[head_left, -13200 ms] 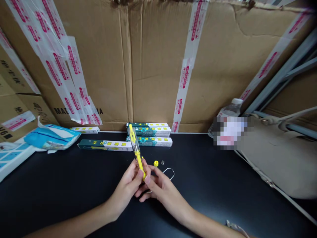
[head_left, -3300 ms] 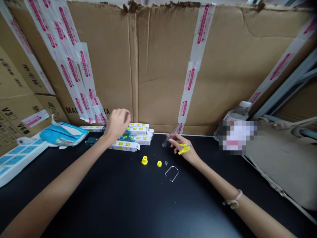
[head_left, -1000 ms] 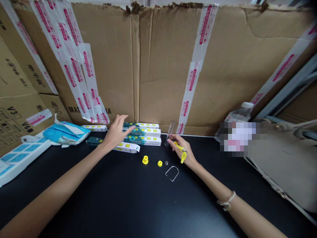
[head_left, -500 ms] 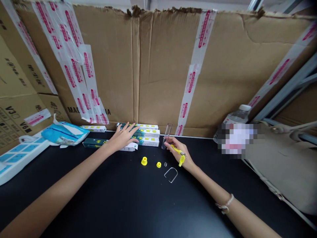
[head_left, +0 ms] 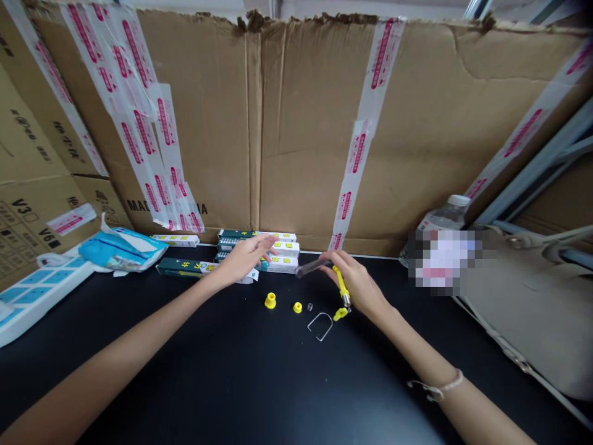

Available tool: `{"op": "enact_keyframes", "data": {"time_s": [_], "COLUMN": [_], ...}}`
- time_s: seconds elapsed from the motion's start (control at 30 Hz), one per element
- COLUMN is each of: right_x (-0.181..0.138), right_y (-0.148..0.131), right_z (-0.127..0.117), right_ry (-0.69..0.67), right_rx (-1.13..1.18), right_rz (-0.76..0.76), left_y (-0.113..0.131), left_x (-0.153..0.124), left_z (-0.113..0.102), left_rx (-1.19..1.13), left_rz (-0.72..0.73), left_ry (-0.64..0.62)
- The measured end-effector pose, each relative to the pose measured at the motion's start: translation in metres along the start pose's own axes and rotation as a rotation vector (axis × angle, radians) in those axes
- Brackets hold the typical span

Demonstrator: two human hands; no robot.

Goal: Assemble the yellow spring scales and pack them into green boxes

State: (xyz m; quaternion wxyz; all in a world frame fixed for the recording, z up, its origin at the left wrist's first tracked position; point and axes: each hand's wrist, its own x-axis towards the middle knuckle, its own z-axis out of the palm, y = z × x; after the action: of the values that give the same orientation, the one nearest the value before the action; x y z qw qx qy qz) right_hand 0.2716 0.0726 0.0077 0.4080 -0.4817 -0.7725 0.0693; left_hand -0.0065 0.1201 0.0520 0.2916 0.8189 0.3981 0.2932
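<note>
My right hand point(head_left: 359, 281) is closed on a clear tube point(head_left: 310, 267), now tilted nearly level with its end pointing left. A slim yellow plastic piece with a metal fitting point(head_left: 342, 287) hangs from the same hand. My left hand point(head_left: 245, 258) is open, fingers loosely apart, over the stacked narrow boxes point(head_left: 282, 248); whether it touches them I cannot tell. On the black table between the hands lie a flanged yellow cap point(head_left: 270, 301), a smaller yellow ring-shaped part point(head_left: 297, 307), a tiny clear piece point(head_left: 310, 306) and a bent metal wire loop point(head_left: 326, 319).
A dark green box point(head_left: 178, 267) lies left of the stack. Further left are a blue wipes pack point(head_left: 123, 249) and a white power strip point(head_left: 46, 284). At right stand a plastic bottle point(head_left: 445, 216) and a beige bag point(head_left: 532, 309). A cardboard wall point(head_left: 301, 136) closes off the back.
The tube has tipped from upright to nearly level. My right hand has turned, and the yellow piece now hangs steeper. My left hand has lifted and shifted right over the boxes.
</note>
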Motion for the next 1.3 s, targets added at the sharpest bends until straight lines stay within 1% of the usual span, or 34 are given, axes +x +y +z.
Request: {"op": "enact_keyframes", "data": {"time_s": [0.1, 0.2, 0.27, 0.3, 0.37, 0.43, 0.47, 0.53, 0.63, 0.7, 0.77, 0.93, 1.03, 1.1, 1.2, 1.3], "right_x": [-0.001, -0.002, -0.003, -0.003, -0.002, 0.000, 0.001, 0.002, 0.003, 0.002, 0.001, -0.001, -0.001, -0.001, -0.002, -0.002], "right_y": [-0.008, -0.018, -0.024, -0.026, -0.028, -0.029, -0.029, -0.033, -0.042, -0.048, -0.052, -0.050, -0.044, -0.038, -0.026, -0.014], "right_z": [-0.005, -0.005, -0.003, -0.003, -0.002, 0.000, 0.002, 0.007, 0.014, 0.018, 0.019, 0.022, 0.024, 0.023, 0.024, 0.029], "right_ry": [0.021, 0.048, 0.090, 0.124, 0.195, 0.205, 0.176, 0.075, -0.042, -0.059, -0.047, 0.003, 0.028, 0.057, 0.109, 0.121], "right_rx": [-0.020, 0.020, 0.074, 0.105, 0.174, 0.263, 0.316, 0.425, 0.554, 0.605, 0.631, 0.605, 0.544, 0.478, 0.367, 0.303], "right_rz": [-0.038, -0.047, -0.024, 0.004, 0.088, 0.182, 0.220, 0.267, 0.303, 0.324, 0.336, 0.347, 0.349, 0.358, 0.371, 0.365], "left_y": [0.015, 0.027, 0.032, 0.034, 0.033, 0.030, 0.028, 0.025, 0.025, 0.027, 0.030, 0.032, 0.031, 0.030, 0.026, 0.017], "left_x": [-0.004, -0.010, -0.013, -0.013, -0.012, -0.009, -0.008, -0.006, -0.007, -0.010, -0.014, -0.017, -0.016, -0.019, -0.033, -0.057], "left_z": [0.016, 0.023, 0.023, 0.022, 0.020, 0.021, 0.022, 0.026, 0.035, 0.041, 0.044, 0.045, 0.041, 0.038, 0.035, 0.038], "left_rx": [-0.196, -0.351, -0.438, -0.474, -0.525, -0.550, -0.555, -0.557, -0.550, -0.539, -0.519, -0.402, -0.316, -0.248, -0.146, -0.050], "left_rz": [-0.088, -0.136, -0.154, -0.160, -0.166, -0.158, -0.150, -0.128, -0.097, -0.073, -0.047, 0.020, 0.032, 0.033, 0.058, 0.118], "left_ry": [-0.153, -0.296, -0.342, -0.342, -0.298, -0.207, -0.155, -0.067, 0.004, 0.025, 0.043, 0.084, 0.094, 0.135, 0.222, 0.268]}}
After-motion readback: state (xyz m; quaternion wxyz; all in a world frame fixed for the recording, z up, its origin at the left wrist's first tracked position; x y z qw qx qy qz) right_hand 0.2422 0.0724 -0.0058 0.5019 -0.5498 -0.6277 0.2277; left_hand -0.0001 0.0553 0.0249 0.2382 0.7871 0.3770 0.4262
